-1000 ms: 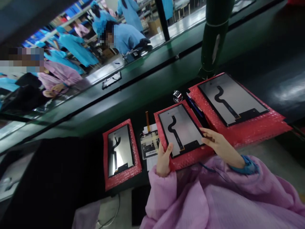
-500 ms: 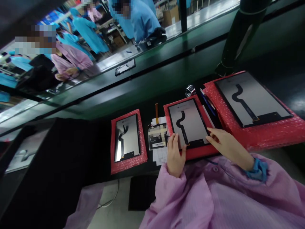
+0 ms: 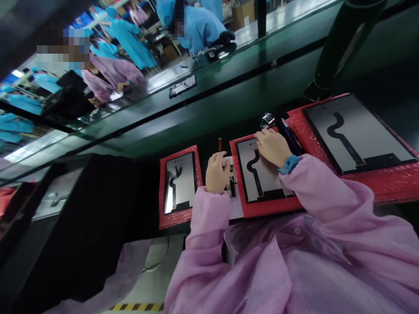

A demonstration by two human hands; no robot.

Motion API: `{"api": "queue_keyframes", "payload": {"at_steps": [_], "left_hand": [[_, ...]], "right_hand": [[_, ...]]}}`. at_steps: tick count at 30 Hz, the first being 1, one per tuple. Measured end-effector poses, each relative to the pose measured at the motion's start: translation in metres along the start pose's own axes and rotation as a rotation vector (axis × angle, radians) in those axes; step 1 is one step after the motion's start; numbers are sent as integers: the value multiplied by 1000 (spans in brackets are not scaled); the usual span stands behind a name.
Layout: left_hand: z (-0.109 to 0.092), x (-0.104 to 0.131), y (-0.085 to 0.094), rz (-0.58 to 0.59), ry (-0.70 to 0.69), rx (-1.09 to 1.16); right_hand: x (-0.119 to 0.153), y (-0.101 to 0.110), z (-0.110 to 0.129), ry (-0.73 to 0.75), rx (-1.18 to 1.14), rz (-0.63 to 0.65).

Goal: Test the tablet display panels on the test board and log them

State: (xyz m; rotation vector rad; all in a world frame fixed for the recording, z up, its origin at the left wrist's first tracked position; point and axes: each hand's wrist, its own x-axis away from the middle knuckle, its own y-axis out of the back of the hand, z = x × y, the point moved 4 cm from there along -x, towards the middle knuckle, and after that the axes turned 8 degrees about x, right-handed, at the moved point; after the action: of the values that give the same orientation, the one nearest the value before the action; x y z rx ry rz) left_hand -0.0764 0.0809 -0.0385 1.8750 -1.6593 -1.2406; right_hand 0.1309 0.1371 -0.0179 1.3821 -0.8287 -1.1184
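The middle panel [image 3: 266,179] lies on red wrap [image 3: 271,207] at centre frame; I judge it light, stiff, fragile, best held by its edges. My left hand [image 3: 216,173] has its grip spread; for my right hand [image 3: 273,147], I cannot tell.

You're working in dim light, with the black box [image 3: 85,226] sinking into shadow and the far metal ledge [image 3: 245,32] shining brighter. The left panel [image 3: 183,185] is throwing white glare at its lower left; the middle panel [image 3: 266,176] is reflecting dull grey. Background co-workers [image 3: 132,41] are blurring, and mosaic blocks are covering faces.
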Motion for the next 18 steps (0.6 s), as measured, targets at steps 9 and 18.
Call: {"api": "queue_keyframes", "payload": {"at_steps": [9, 18], "left_hand": [[-16, 2, -38, -50, -231, 84], [-32, 10, -32, -7, -335, 260]], "right_hand": [[11, -19, -42, -457, 103, -17], [1, -4, -61, -504, -124, 2]]}}
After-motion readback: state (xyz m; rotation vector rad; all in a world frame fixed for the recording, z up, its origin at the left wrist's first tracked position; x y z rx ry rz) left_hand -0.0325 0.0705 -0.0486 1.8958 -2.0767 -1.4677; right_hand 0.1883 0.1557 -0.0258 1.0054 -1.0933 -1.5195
